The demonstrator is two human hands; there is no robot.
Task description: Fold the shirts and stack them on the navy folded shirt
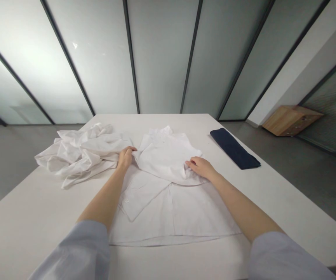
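A white button-up shirt (pixel 164 155) lies on the table in front of me, its collar toward the far end and its hem near me. One sleeve, with a buttoned cuff, is laid across its lower part. My left hand (pixel 125 156) pinches the shirt's left edge beside the chest. On the other side, my right hand (pixel 199 167) has its fingers closed on the bunched white fabric at the shirt's right edge. The fingertips of both hands are partly hidden in the cloth.
A crumpled heap of white cloth (pixel 83 151) sits on the left of the white table (pixel 272 202), close to my left hand. Toward the right edge lies a folded dark navy cloth (pixel 234 148). A wooden cabinet (pixel 291 120) stands on the floor beyond, near frosted glass panels (pixel 162 58).
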